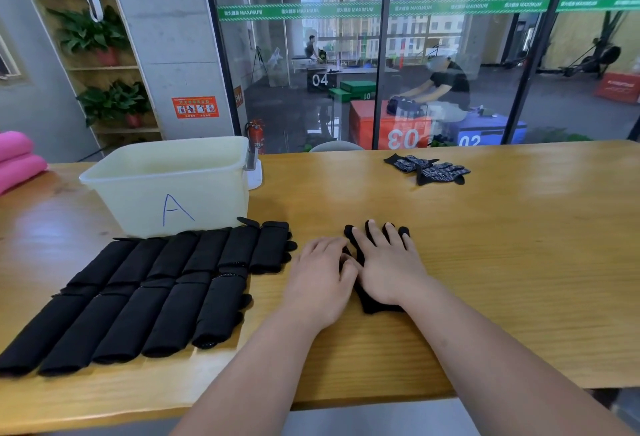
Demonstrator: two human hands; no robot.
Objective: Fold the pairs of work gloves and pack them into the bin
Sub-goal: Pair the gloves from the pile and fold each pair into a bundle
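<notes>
A black work glove lies flat on the wooden table, fingertips pointing away from me. My right hand presses flat on it with fingers spread. My left hand rests beside it at the glove's left edge, fingers curled at the thumb side; whether it pinches the fabric is hidden. Several folded black gloves lie in two rows at the left. A white bin marked "A" stands behind them. Another loose pair of dotted gloves lies far right.
Pink rolled items lie at the table's far left edge. A glass wall runs behind the table, with a red fire extinguisher behind the bin. The table's near edge is just under my forearms.
</notes>
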